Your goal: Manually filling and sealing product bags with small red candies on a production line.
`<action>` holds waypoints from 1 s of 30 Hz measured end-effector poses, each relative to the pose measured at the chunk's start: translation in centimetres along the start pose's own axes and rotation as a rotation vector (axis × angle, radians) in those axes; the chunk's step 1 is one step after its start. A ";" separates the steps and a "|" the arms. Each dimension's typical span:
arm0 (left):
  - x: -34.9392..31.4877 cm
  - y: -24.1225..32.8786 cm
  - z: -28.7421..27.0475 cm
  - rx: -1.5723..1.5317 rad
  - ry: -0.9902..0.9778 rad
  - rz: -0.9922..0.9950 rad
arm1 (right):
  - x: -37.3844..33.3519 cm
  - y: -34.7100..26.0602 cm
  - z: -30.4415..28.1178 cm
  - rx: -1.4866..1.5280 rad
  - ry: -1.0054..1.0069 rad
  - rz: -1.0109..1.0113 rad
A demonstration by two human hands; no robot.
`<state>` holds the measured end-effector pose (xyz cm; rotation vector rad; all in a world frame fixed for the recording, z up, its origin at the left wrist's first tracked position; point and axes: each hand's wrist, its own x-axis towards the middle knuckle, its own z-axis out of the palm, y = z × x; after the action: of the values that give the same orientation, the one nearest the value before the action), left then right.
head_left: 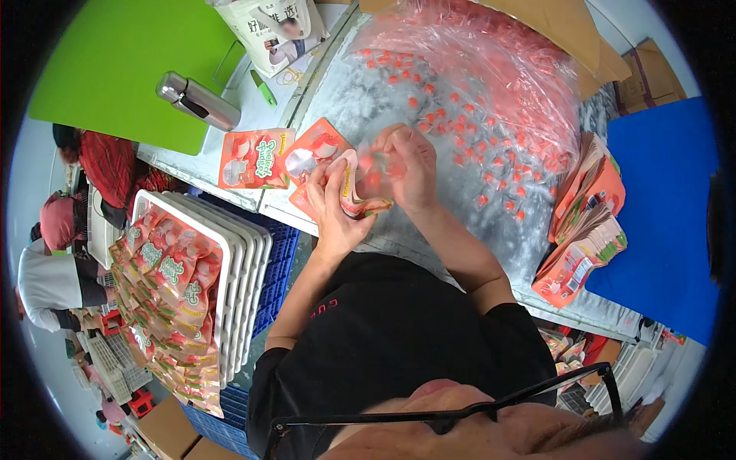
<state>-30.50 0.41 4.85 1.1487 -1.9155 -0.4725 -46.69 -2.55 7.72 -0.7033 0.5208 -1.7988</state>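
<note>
My left hand grips a red-and-cream printed pouch, its fingers wrapped around the side. Close beside the pouch's upper end, my right hand is closed on small clear-wrapped red candies. These candies are blurred, so how far they reach into the pouch I cannot tell. Two flat pouches lie on the table by my left hand: a left one and another partly behind that hand. Loose wrapped red candies are scattered beyond and right of my right hand.
A big clear plastic bag of candies lies at the back. Stacked pouches sit at the right table edge by a blue panel. White trays heaped with pouches stand at left. A steel flask and green-handled tool lie far left.
</note>
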 end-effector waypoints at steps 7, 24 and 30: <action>-0.3 -0.4 0.5 -0.047 0.012 0.048 | -1.8 -1.6 1.4 -0.413 -0.113 0.082; -0.6 0.1 -1.3 -0.154 0.080 -0.146 | 6.6 5.4 -15.9 -2.096 -0.065 -0.325; -1.5 -0.7 -1.3 -0.162 0.058 -0.169 | 1.9 5.0 -16.1 -1.291 -0.139 -0.117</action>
<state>-28.75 1.47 4.49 1.2088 -1.7051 -0.6672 -54.75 -5.78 -6.88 -1.7124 1.5944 -1.3247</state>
